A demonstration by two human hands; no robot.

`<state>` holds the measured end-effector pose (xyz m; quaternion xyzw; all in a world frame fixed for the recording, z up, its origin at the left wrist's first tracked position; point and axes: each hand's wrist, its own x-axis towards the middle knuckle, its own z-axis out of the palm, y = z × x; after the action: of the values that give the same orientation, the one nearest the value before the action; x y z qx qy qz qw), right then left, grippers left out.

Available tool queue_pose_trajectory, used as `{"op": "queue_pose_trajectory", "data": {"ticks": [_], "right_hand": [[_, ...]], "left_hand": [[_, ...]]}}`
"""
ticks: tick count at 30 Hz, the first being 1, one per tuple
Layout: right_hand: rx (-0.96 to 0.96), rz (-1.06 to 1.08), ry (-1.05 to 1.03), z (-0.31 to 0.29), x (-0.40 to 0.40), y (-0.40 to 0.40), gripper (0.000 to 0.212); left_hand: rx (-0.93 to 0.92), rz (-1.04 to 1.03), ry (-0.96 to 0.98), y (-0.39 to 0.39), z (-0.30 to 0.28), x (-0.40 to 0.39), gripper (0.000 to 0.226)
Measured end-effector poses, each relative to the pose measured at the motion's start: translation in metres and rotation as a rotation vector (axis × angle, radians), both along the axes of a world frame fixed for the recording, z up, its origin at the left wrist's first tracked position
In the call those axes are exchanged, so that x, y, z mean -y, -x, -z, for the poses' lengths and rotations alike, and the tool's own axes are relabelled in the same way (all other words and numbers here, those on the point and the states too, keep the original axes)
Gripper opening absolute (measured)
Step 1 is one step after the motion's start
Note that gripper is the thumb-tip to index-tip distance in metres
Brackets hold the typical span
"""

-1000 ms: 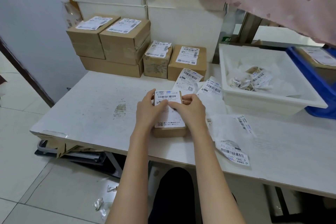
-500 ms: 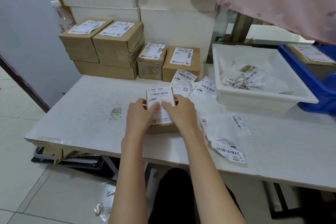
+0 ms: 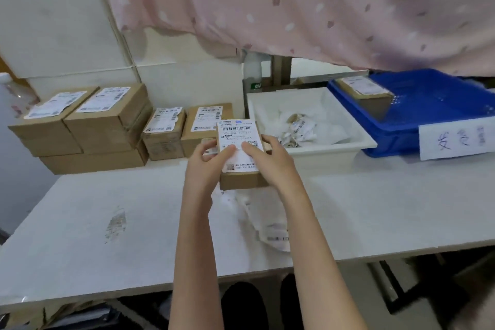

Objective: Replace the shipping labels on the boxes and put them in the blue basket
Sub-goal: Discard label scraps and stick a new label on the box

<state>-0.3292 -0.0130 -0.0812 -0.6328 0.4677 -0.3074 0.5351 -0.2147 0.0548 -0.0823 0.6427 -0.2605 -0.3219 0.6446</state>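
I hold a small cardboard box (image 3: 241,181) above the table with both hands. A white shipping label (image 3: 237,132) covers its top. My left hand (image 3: 207,163) grips the box's left side, thumb on the label. My right hand (image 3: 270,162) grips the right side, thumb also on the label. The blue basket (image 3: 428,112) stands at the far right with one labelled box (image 3: 367,96) inside it. Several labelled boxes (image 3: 107,126) are stacked at the back left.
A white tray (image 3: 332,153) with crumpled label scraps sits between the held box and the basket. Loose backing papers (image 3: 265,220) lie on the white table (image 3: 107,209) under my arms. A pink curtain (image 3: 294,2) hangs overhead. A handwritten paper sign (image 3: 455,139) hangs on the basket's front.
The box has come up off the table and moved toward the tray, held in both hands. My view has swung right, showing more of the blue basket.
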Motion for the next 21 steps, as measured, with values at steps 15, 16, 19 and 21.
{"op": "queue_pose_trajectory", "data": {"ticks": [15,16,19,21], "right_hand": [[0.018,0.438,0.013,-0.039,0.145,0.196,0.047],[0.016,0.447,0.026,-0.042,0.157,0.2,0.047],[0.011,0.453,0.04,-0.049,0.196,0.204,0.038],[-0.006,0.46,0.063,-0.053,0.223,0.202,0.036]], "left_hand": [[-0.031,0.429,-0.079,0.181,-0.031,0.198,0.03],[-0.022,0.429,-0.08,0.187,-0.034,0.212,0.025],[0.019,0.402,-0.075,0.194,-0.041,0.255,0.024],[0.04,0.365,-0.081,0.194,-0.043,0.285,0.026]]}}
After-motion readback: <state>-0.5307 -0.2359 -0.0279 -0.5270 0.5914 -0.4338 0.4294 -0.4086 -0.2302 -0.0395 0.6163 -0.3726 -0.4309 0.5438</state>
